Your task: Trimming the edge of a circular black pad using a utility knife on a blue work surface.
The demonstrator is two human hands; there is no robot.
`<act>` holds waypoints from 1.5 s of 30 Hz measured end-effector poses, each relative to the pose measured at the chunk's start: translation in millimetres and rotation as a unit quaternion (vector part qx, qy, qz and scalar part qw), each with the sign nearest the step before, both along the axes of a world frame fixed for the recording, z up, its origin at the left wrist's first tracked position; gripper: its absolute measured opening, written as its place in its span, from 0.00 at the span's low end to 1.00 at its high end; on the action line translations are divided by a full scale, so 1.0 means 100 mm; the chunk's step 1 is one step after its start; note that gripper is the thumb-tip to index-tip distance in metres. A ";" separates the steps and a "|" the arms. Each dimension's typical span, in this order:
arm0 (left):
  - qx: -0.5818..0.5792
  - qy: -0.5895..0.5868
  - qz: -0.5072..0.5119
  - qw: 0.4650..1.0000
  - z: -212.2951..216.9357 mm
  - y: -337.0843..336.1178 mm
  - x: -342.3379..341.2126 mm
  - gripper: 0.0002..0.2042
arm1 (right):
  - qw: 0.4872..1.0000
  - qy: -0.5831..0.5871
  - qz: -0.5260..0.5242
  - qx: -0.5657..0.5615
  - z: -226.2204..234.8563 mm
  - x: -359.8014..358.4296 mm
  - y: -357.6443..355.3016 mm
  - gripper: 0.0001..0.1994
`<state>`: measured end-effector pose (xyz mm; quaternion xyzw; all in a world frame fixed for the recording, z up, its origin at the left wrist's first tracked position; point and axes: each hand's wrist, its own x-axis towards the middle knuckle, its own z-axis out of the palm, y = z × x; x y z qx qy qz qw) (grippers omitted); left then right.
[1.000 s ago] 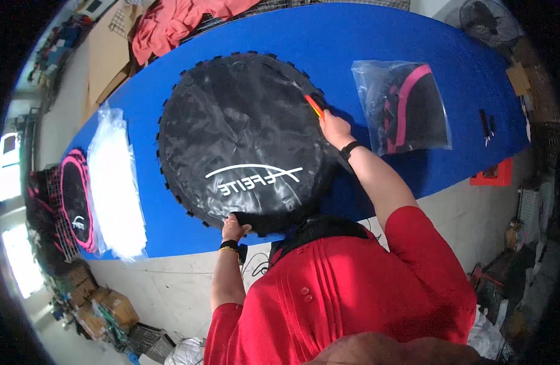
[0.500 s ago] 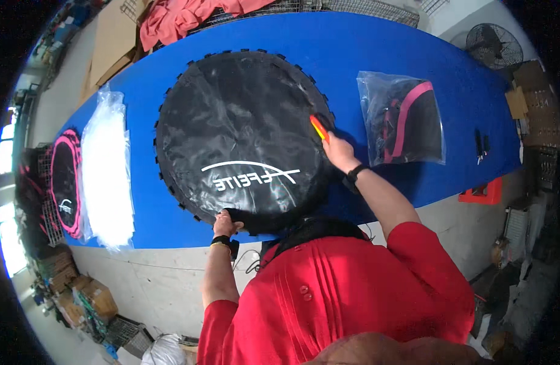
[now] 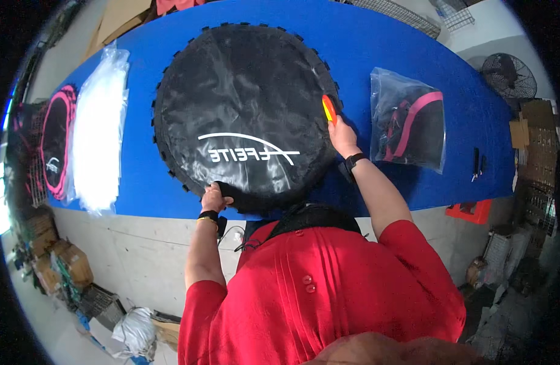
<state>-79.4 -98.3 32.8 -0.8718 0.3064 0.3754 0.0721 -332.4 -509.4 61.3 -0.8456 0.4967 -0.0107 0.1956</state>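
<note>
A large round black mat (image 3: 243, 91), with small dark tabs along its rim and a white printed mark, lies on the blue table (image 3: 340, 55). My left hand (image 3: 214, 198) is closed on the near left edge of the mat, the fabric pinched in its fingers. At the mat's right edge, my right hand (image 3: 342, 135) is wrapped round a slim red and yellow hand tool (image 3: 329, 108). The tool points away from me over the mat's rim; its exact kind does not show. Dark bands circle both my wrists.
Right of the mat lies a clear bag (image 3: 435, 125) with a black and pink piece inside. At left are a stack of clear plastic bags (image 3: 99, 134) and pink-edged black mats (image 3: 56, 143). Small dark tools (image 3: 477, 163) lie far right. A red crate (image 3: 471, 210) and a fan (image 3: 508, 74) stand beyond.
The view has shifted, so the table appears higher. My right hand with the tool has moved slightly farther along the mat's right edge, and the tool's tilt has changed. My left hand keeps its grip.
</note>
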 end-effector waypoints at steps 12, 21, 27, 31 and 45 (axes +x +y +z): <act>-0.039 0.004 0.040 0.998 0.13 -0.02 -0.02 0.37 | 0.999 0.013 0.044 0.012 0.09 -0.11 0.52 0.15; -0.094 0.020 0.052 0.994 0.02 0.11 -0.03 0.35 | 1.000 0.005 0.008 0.029 0.02 0.24 0.65 0.16; -0.178 0.060 0.046 0.981 -0.03 0.37 0.06 0.25 | 0.993 0.042 0.098 0.048 0.14 -0.06 1.49 0.15; -0.235 0.038 0.018 0.971 0.03 0.49 0.04 0.18 | 0.979 0.053 0.188 0.056 0.32 -0.20 1.92 0.11; -0.222 -0.118 -0.099 0.963 0.03 0.86 0.36 0.34 | 0.883 -0.041 0.468 -0.013 0.19 1.63 2.34 0.14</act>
